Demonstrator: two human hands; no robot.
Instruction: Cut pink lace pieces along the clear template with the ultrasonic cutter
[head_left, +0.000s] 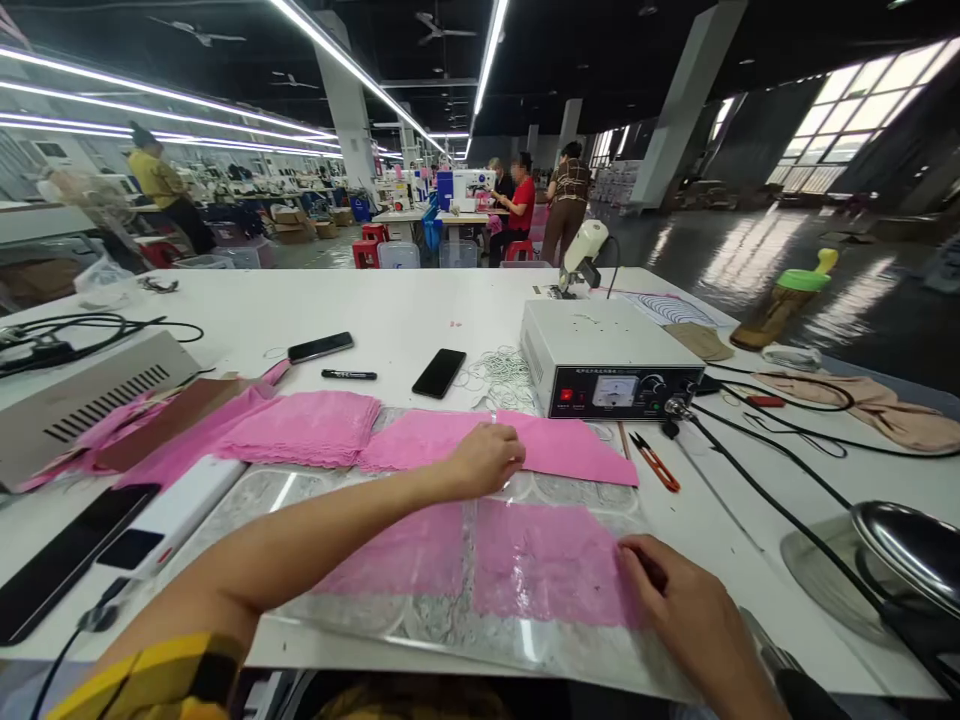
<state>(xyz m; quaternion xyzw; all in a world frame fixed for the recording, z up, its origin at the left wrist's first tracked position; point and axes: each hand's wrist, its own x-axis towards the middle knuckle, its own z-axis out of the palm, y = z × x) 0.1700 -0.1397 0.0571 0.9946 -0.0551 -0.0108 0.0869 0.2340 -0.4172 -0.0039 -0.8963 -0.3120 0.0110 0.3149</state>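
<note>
My left hand point(487, 460) reaches across to the far row of pink fabric and rests over it with curled fingers. Whatever its fingertips hold, if anything, is hidden. Thumb and forefinger of my right hand point(679, 605) meet at the right edge of a thin pink fabric piece point(547, 560), which looks pinched there. A second pink piece point(412, 555) lies left of it. Both have a shiny, clear layer around them, and I cannot tell whether they lie over or under it. Behind are a flat pink length point(577, 450) and a thick pink fabric stack point(300, 428).
A control box point(626, 390) with a dial stands behind the fabric, orange thread snips point(656, 463) beside it. Two phones point(439, 372), a marker point(349, 375) and tangled thread point(504, 378) lie behind. Cables and a metal-lidded bowl point(911, 545) are at right, a power bank point(169, 520) at left.
</note>
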